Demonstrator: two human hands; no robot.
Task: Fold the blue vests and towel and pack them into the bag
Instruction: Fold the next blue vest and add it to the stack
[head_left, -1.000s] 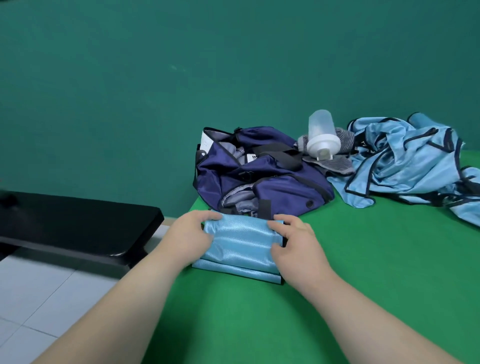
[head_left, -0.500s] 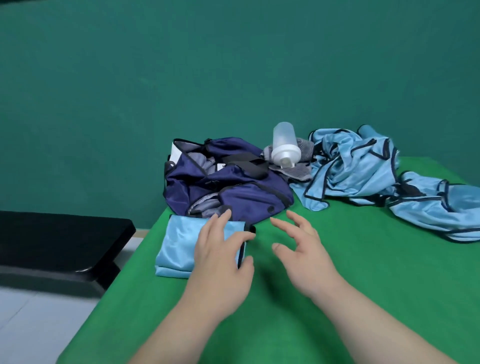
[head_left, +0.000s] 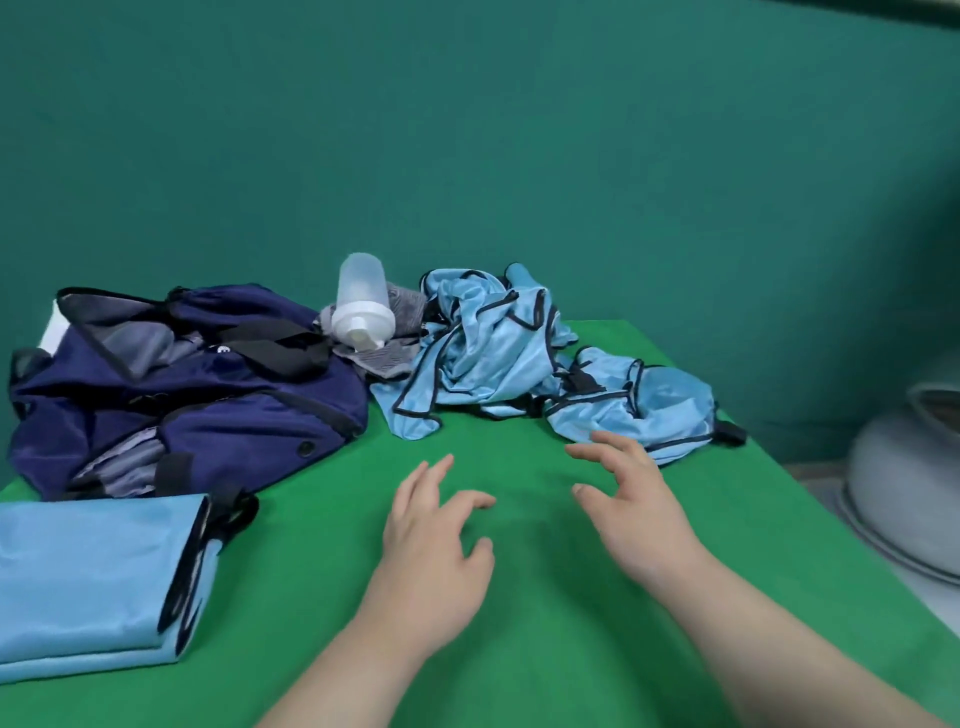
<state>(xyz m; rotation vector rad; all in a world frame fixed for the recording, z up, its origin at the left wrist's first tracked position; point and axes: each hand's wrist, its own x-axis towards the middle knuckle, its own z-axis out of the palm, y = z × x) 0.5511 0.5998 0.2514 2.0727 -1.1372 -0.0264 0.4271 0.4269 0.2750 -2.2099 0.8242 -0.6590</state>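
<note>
A folded light-blue vest (head_left: 93, 582) with black trim lies at the table's left front, below the open navy bag (head_left: 197, 405). A crumpled pile of blue vests (head_left: 498, 353) lies at the back middle and trails to the right (head_left: 644, 410). A grey striped towel (head_left: 387, 353) sits between bag and pile, partly hidden under a bottle. My left hand (head_left: 436, 551) hovers over the bare green cloth, fingers relaxed and spread, holding nothing. My right hand (head_left: 631, 504) is empty too, with loosely bent fingers just in front of the right end of the pile.
A translucent shaker bottle (head_left: 361, 301) lies on the towel. The table (head_left: 519, 649) is covered in green cloth; its right edge runs diagonally. A grey rounded object (head_left: 914, 478) stands off the table at the right. A green backdrop stands behind.
Both hands let go of the folded vest and moved right across the table toward the crumpled pile. The view swung right, so bag and folded vest now sit at the left.
</note>
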